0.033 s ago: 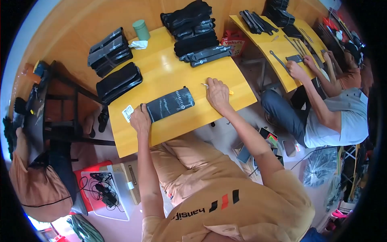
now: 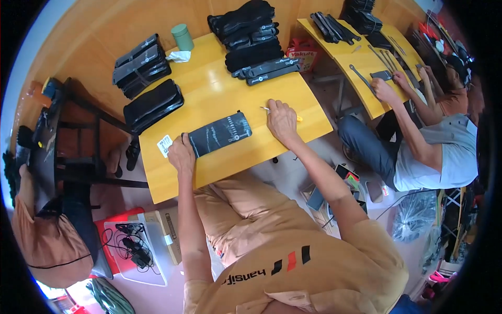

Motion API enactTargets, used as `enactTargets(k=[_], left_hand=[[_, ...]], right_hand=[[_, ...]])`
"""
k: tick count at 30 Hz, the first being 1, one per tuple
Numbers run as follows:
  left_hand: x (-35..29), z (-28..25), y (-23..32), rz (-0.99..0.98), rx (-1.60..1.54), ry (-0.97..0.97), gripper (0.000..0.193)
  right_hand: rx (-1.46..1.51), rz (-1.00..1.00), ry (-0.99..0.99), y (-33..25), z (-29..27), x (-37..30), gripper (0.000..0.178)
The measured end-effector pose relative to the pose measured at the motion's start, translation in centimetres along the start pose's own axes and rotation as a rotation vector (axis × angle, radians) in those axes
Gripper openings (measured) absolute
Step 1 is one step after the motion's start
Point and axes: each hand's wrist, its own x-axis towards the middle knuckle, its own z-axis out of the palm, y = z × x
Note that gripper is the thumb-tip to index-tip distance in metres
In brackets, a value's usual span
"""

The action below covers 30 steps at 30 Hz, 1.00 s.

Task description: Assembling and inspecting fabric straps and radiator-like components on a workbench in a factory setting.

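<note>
A flat black sleeve in clear plastic (image 2: 222, 134) lies on the yellow table (image 2: 230, 170) in front of me, its right end ribbed with pale marks. My left hand (image 2: 181, 154) grips its left end, fingers curled over the edge. Beside those fingers, a white printed label (image 2: 164, 145) lies at the table's left edge. To the right of the sleeve, my right hand (image 2: 283, 123) rests on the table, closed around a yellow-handled cutter knife (image 2: 299, 119). The knife's thin metal tip shows left of the fingers; most of its handle is hidden under the palm.
Stacks of black packets stand at the back left (image 2: 141, 68) and back centre (image 2: 253, 47). A green canister (image 2: 182, 37) and a crumpled white tissue (image 2: 179, 56) are between them. At right, a co-worker (image 2: 429, 152) handles dark strips at another table (image 2: 340, 57).
</note>
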Motion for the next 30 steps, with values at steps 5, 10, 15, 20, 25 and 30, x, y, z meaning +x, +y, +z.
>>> enactTargets(k=[5,10,15,20,25,30], left_hand=[[-0.5,0.6,-0.1,0.112,-0.111,0.113,0.036],[-0.5,0.3,-0.1,0.149,-0.126,0.093,0.035],[-0.4,0.2,-0.2,0.16,-0.135,0.063,0.034],[-0.8,-2.0,1.7,0.235,-0.216,0.155,0.029],[-2.2,-7.5,8.6,0.49,-0.373,0.163,0.026],[-3.7,-8.4,7.2,0.432,-0.239,0.06,0.025]], right_hand=[[-0.014,-0.004,0.001,-0.4,0.1,0.1,0.01],[-0.034,0.018,-0.046,-0.4,-0.2,0.4,0.011],[-0.065,0.04,-0.089,-0.6,0.0,0.7,0.013],[-0.064,0.042,-0.083,-0.8,-0.3,0.6,0.016],[-0.078,0.005,-0.076,-0.8,-0.4,0.8,0.018],[-0.055,0.015,-0.061,-0.8,-0.5,0.5,0.018]])
